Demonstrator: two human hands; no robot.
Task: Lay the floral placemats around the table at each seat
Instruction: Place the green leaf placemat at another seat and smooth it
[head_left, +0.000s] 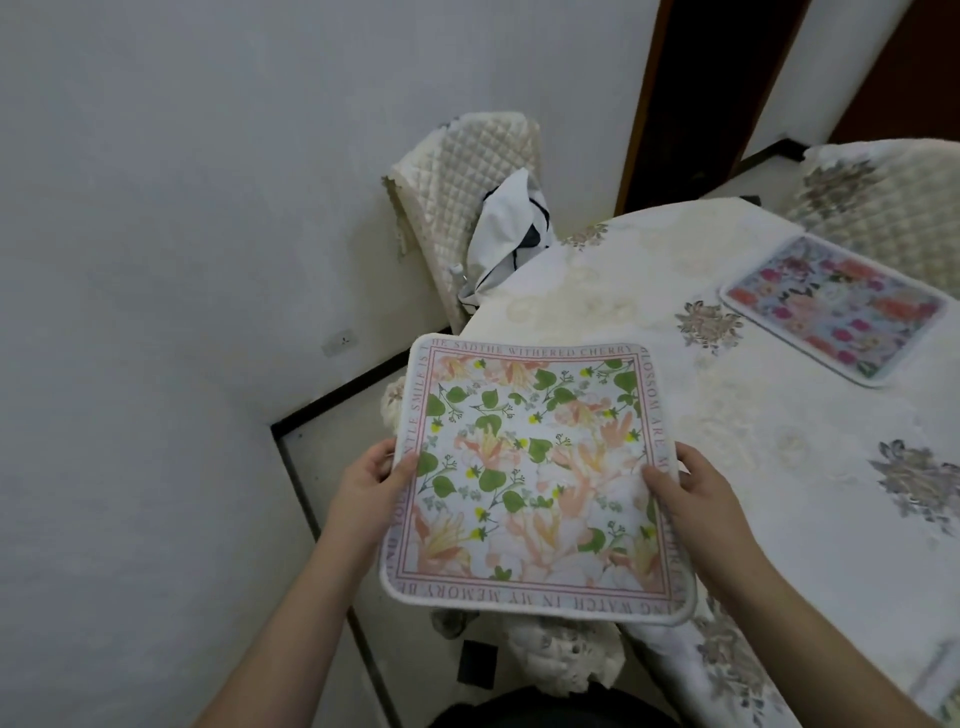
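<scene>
Partly cropped placemat (946, 686) at frame's corner.

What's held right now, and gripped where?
Square white floral placemat with pink lettered border, pinched at its left edge by left hand and right edge by right hand.

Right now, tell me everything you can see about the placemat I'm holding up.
The held placemat is roughly square with rounded corners, a soft-looking fabric mat with a thick white edge. Its print shows peach flowers, green leaves and small yellow blooms inside a pink border line with capital lettering running round it. It is held face up, tilted, over the table corner, not yet laid down. The left hand grips its left edge and the right hand its right edge, thumbs on top.
</scene>
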